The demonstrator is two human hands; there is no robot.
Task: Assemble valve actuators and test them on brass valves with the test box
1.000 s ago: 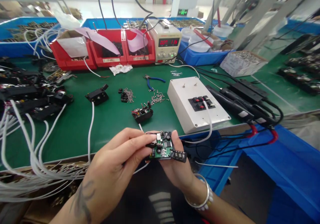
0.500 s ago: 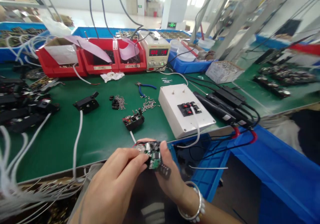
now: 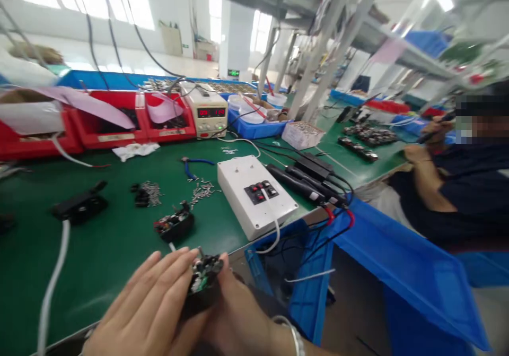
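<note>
Between my two hands, at the table's front edge, is a small black-housed circuit board assembly (image 3: 203, 277) with green and dark parts showing on top. My left hand (image 3: 153, 303) lies along its left side with the fingers close together. My right hand (image 3: 242, 308) grips it from the right, thumb up near its top edge; its other fingers are hidden. Just beyond lies a similar open black unit (image 3: 175, 224) with a white cable. Farther left rests a closed black unit (image 3: 81, 203) on its own white cable.
A white switch box (image 3: 254, 197) stands right of the loose screws (image 3: 202, 191) and blue-handled pliers (image 3: 194, 165). Behind are red bins (image 3: 107, 138) and a power supply (image 3: 207, 114). Blue crates (image 3: 405, 260) sit low at right, near a seated person (image 3: 469, 186).
The camera view has swung right and up, so the bench appears shifted left. A person has come into view. The board assembly has tilted, and my left hand now covers its left side.
</note>
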